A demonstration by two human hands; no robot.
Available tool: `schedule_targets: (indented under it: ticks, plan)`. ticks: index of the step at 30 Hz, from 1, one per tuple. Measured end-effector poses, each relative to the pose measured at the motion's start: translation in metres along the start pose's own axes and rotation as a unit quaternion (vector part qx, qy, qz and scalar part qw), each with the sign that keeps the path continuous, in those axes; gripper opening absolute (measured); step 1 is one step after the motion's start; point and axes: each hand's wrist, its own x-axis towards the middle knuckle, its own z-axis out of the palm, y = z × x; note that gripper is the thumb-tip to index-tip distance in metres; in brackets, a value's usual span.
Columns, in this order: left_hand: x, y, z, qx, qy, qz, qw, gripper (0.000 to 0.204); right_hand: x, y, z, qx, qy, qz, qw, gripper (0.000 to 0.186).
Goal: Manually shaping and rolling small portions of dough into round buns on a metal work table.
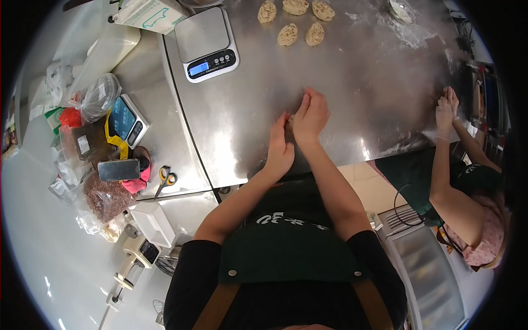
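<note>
My left hand (pixel 281 149) and my right hand (pixel 312 117) are cupped together just above the steel table, closed around a small piece of dough (pixel 290 122). Only a sliver of that dough shows between my palms; the fingers hide the rest. Farther off, several oval, speckled dough pieces (pixel 287 34) lie in two loose rows on the table. To the left of them stands a white kitchen scale (pixel 215 67) with a lit display, its steel pan (pixel 202 34) bare.
Left of the table seam lie a second scale (pixel 137 133), a phone (pixel 119 170), scissors (pixel 165 180) and a bag of reddish-brown granules (pixel 102 195). A white carton (pixel 151 15) stands at the far left. A co-worker's hands (pixel 446 110) are at the right, near a flour-dusted area.
</note>
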Motion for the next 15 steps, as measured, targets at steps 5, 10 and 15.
schedule_targets:
  ticks: [5,10,15]
  plan:
    - [-0.013,-0.001,0.003,0.020,0.011,0.008,1.000,0.072,-0.022,0.023,-0.003,-0.007,0.023,-0.068,0.997,0.019]
    - [-0.001,0.004,0.002,0.050,-0.019,-0.066,0.996,0.072,-0.019,0.026,-0.002,0.014,-0.001,-0.054,0.998,0.020]
    - [-0.013,0.012,0.007,0.011,-0.007,0.004,1.000,0.072,-0.005,0.002,-0.007,0.051,0.024,-0.084,0.995,0.018]
